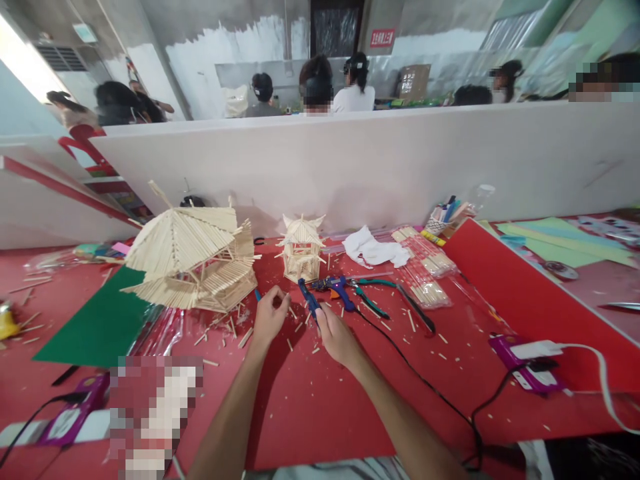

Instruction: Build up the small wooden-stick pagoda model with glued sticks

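My right hand [338,335] is closed around a slim dark-blue hand tool [310,301], its far end just before a small stick pavilion [302,248]. The tool's exact kind is unclear. Thumb and fingers of my left hand [271,316] meet in a pinch left of the tool; whatever they hold is too small to make out. Beside that hand a bit of blue [257,295] shows. A larger model of wooden sticks [193,257] with a sloping roof stands to the left. Right of the tool lies a blue glue gun [342,291] near green-and-black pliers [373,303].
Stick offcuts are scattered over the red table [300,413]. Behind lie a white cloth [375,248] and packed sticks [425,270]. A black cord [415,370] runs right to a purple power strip [527,367]. A white partition [350,167] borders the back; people sit beyond.
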`<state>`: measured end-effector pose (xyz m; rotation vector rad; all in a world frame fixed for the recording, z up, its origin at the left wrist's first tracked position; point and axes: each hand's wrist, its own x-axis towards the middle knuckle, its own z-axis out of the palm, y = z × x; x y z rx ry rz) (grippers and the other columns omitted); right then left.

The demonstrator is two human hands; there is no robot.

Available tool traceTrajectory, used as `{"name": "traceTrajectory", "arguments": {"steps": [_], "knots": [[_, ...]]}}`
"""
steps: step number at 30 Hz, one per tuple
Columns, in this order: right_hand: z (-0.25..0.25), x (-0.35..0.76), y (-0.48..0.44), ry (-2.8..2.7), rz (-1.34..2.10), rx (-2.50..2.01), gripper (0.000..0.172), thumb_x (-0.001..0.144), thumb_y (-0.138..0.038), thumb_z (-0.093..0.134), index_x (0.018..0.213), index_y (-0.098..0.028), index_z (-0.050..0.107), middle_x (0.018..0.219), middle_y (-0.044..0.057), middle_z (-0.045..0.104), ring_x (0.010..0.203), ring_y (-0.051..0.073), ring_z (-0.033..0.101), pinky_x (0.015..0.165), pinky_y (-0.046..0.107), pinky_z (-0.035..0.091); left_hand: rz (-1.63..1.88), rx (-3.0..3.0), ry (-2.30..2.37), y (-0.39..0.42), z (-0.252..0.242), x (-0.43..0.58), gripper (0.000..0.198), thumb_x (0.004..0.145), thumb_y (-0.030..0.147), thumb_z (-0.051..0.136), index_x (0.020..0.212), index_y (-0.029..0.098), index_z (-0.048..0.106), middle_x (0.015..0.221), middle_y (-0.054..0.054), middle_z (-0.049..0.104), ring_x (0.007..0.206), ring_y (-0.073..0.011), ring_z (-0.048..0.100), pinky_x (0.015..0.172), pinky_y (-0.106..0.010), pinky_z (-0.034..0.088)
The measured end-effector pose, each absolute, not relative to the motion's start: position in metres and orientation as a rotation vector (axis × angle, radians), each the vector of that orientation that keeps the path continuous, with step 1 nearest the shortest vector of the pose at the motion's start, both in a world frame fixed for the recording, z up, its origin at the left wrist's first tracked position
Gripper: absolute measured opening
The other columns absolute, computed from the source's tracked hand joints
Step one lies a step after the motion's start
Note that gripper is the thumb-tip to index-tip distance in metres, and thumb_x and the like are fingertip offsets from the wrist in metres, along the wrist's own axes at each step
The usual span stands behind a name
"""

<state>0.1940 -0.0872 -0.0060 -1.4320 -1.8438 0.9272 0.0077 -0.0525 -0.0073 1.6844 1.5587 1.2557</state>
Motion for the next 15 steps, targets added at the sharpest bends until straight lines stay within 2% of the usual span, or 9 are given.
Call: {"name": "traceTrajectory", "arguments": {"steps": [7, 12, 15], "knots": [[0.0003, 0.1971, -0.0895, -1.883, 0.908, -1.445, 0.039, 0.105, -0.037, 0.025, 0.118, -0.016, 0.056, 0.088, 0.009, 0.068, 0.08, 0.022, 0.063, 0.073, 0.031, 0.041, 1.354, 1.496, 1.472, -0.0514, -0.0059, 0.0059, 0.028, 0.083, 0.038, 0.063, 0.068, 0.019, 0.049, 0.065, 0.003, 0.056, 0.063, -0.0121, 0.052, 0.064, -0.024, 0.043], [-0.0016, 0.1966, -0.0893, -1.879, 0.895, -1.416, 0.037, 0.104, -0.037, 0.026, 0.116, -0.018, 0.055, 0.085, 0.006, 0.066, 0.08, 0.021, 0.062, 0.072, 0.03, 0.041, 1.501, 1.361, 1.354, -0.0517, -0.0045, 0.0069, 0.025, 0.085, 0.042, 0.064, 0.082, 0.019, 0.054, 0.076, 0.0, 0.064, 0.073, -0.0136, 0.063, 0.074, -0.027, 0.051], [-0.0004, 0.1963, -0.0895, -1.895, 0.914, -1.415, 0.037, 0.104, -0.038, 0.026, 0.115, -0.018, 0.055, 0.078, 0.004, 0.064, 0.072, 0.021, 0.06, 0.069, 0.03, 0.039, 1.534, 1.265, 1.276, -0.053, -0.002, 0.0076, 0.031, 0.083, 0.042, 0.068, 0.102, 0.021, 0.056, 0.081, -0.001, 0.068, 0.079, -0.0153, 0.068, 0.079, -0.031, 0.055]]}}
